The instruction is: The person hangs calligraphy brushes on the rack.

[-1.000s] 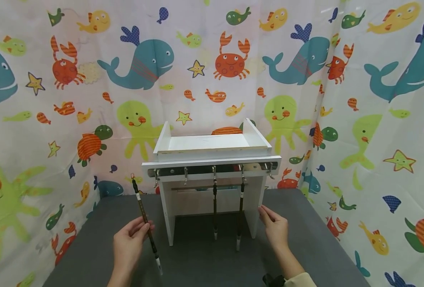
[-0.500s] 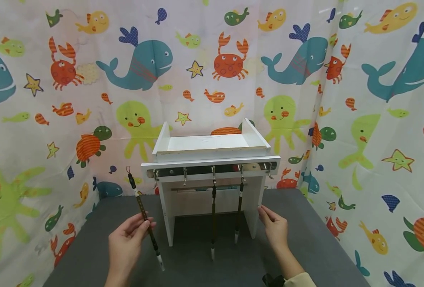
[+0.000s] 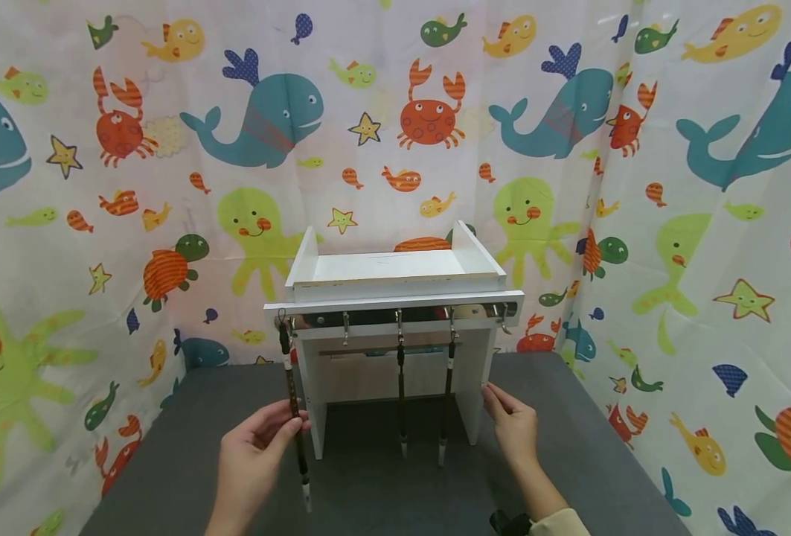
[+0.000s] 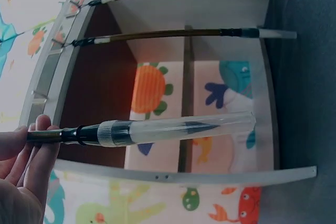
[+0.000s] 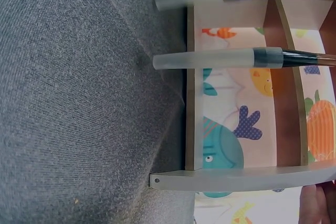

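My left hand (image 3: 256, 450) pinches a calligraphy brush (image 3: 292, 387) by its dark shaft, upright with the tip down. A clear cap (image 4: 194, 128) covers its bristles in the left wrist view. The brush's top loop overlaps the leftmost hook (image 3: 292, 326); I cannot tell whether it is on it. Two more capped brushes hang from the white rack (image 3: 395, 290), one from the middle hook (image 3: 402, 394) and another to its right (image 3: 448, 394). My right hand (image 3: 512, 424) grips the front edge of the rack's right side panel (image 5: 247, 179) with thumb and fingertips.
The rack stands on a grey table (image 3: 187, 439). A metal strip (image 3: 368, 318) with several hooks runs along its front, and a shallow tray (image 3: 395, 266) tops it. A curtain with sea animals (image 3: 382, 89) surrounds the table at the back and sides.
My left hand has moved right, bringing the brush's loop from left of the rack to the leftmost hook and the brush closer to vertical. The hanging brushes sway; my right hand stays put.
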Demonstrator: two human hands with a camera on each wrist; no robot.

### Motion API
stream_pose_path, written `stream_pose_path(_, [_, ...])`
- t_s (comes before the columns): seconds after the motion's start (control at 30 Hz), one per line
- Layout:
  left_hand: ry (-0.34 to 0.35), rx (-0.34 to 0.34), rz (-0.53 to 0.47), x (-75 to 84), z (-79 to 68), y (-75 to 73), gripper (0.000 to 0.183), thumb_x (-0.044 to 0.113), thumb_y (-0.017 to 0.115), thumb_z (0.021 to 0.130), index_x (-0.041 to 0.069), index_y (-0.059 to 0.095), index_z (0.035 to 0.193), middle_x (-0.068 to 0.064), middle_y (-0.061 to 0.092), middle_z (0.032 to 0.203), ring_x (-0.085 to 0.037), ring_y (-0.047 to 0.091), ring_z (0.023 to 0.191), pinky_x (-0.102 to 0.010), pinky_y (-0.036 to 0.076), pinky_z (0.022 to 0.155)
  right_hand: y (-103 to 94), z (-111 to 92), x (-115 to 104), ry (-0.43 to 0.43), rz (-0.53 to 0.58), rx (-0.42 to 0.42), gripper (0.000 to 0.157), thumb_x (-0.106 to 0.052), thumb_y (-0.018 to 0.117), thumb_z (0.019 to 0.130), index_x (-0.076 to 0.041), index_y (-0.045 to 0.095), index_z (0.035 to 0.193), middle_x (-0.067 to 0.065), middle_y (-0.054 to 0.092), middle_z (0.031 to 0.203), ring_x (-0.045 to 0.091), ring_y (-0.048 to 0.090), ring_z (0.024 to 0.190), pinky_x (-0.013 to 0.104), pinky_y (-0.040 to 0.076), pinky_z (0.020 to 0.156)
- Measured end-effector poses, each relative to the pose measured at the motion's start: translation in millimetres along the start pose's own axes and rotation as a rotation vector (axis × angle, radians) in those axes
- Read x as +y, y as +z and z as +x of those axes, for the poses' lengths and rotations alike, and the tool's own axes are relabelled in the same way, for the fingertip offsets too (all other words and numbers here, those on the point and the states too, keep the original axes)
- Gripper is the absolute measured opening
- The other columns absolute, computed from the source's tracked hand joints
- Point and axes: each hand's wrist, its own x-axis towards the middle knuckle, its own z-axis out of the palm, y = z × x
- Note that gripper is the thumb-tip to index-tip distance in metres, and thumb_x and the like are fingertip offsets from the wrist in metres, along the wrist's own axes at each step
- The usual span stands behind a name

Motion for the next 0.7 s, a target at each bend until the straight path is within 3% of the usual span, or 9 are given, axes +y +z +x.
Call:
stream_pose_path(0.33, [-0.005,-0.108,-0.093,-4.7,-3.7,12.8,0.021,0.005,0.072,0.092,0.008,0.074,0.113,-0.008,0.078,0.102,-0.015,0.076,0.086,-0.023,0.061,0.08,1.4,0.0,0.0,0.001,-0.002,-0.003,0.036,-0.032,0.072,0.094,-0.006,0.076,0.119,0.014,0.074,0.117,0.015,0.074,0.101,0.015,0.058,0.079])
stream_pose_path(0.7, [-0.006,-0.143,-0.11,-16.8,-7.2,27.9,0.022,0.001,0.073,0.089,0.007,0.074,0.11,-0.013,0.077,0.099,-0.016,0.076,0.082,-0.024,0.062,0.077,1.1,0.4,3.0,-0.005,-0.014,0.002,0.037,-0.033,0.072,0.094,-0.006,0.076,0.119,0.015,0.074,0.117,0.018,0.074,0.101,0.015,0.058,0.079])
